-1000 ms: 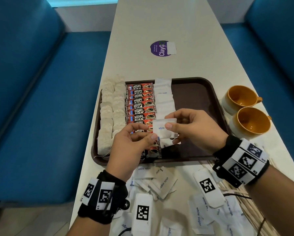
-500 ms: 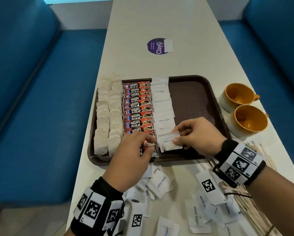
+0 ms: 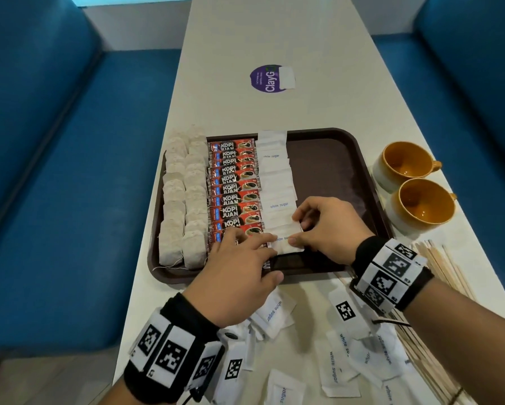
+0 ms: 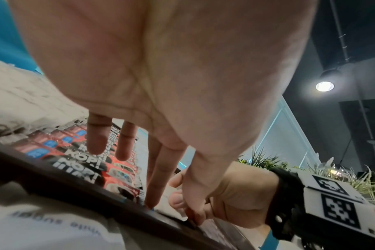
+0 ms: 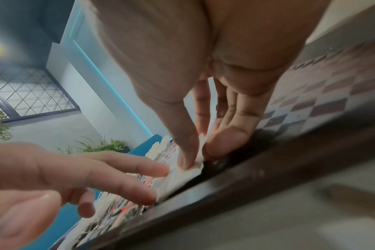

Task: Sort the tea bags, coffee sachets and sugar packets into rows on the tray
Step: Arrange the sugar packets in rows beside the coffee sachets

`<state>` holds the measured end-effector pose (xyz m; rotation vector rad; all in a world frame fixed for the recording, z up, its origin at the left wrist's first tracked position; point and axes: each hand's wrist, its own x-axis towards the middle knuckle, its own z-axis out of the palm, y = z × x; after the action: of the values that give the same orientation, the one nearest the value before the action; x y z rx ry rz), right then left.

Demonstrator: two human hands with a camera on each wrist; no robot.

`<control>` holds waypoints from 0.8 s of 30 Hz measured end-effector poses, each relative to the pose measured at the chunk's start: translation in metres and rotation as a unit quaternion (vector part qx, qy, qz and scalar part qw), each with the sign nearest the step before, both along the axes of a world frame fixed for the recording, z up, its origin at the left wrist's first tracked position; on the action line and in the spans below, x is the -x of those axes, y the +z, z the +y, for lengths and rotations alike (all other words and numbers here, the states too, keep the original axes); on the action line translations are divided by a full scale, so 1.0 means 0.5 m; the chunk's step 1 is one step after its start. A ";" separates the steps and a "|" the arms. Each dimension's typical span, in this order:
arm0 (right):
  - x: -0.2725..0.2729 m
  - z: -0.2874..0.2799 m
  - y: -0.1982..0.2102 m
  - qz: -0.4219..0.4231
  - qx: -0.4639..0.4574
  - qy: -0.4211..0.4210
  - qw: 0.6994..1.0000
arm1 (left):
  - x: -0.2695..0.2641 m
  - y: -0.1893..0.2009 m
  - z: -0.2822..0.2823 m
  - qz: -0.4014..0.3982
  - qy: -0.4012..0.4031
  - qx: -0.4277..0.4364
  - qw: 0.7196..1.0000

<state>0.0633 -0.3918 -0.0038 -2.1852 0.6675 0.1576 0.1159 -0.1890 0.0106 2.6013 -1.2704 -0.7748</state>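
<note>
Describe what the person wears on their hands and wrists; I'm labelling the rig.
The left hand and right hand are bare: no gloves, no sleeves. Each wrist carries a black band ringed with white blocks printed with black square coded markers. A thin black cable trails below the right wrist.

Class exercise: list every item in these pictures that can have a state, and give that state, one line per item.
Dark brown plastic tray: right part bare.
Beige tea bags: two rows on tray.
Red coffee sachets: one row, overlapping.
White sugar packet: being laid at row's near end.
Right hand: pinches that packet.
Left hand: fingers straight, touching it.
Loose white sugar packets: unsorted on table.
Two orange-lined ceramic cups: upright, empty.
</note>
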 end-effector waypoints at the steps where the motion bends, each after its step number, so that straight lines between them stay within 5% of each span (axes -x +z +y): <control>1: 0.000 0.000 0.000 0.001 -0.001 0.000 1.000 | 0.001 -0.001 -0.001 0.002 0.003 0.003 1.000; 6: 0.000 0.000 0.004 0.009 0.012 0.002 1.000 | -0.001 -0.005 -0.003 0.012 0.014 0.023 1.000; 12: 0.032 0.007 0.047 -0.044 0.015 0.002 0.999 | -0.010 0.010 0.033 0.049 0.080 0.152 0.984; 18: 0.107 0.085 0.080 -0.018 0.007 0.156 0.988 | 0.010 0.028 0.117 0.067 0.171 0.203 0.962; 24: 0.140 0.166 0.039 0.042 0.137 0.285 0.948 | 0.066 -0.022 0.170 0.047 0.098 0.117 0.987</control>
<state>-0.0068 -0.3088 0.0159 -2.6047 0.0803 0.4836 0.0829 -0.1038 -0.0004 2.4248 -0.9939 -0.6600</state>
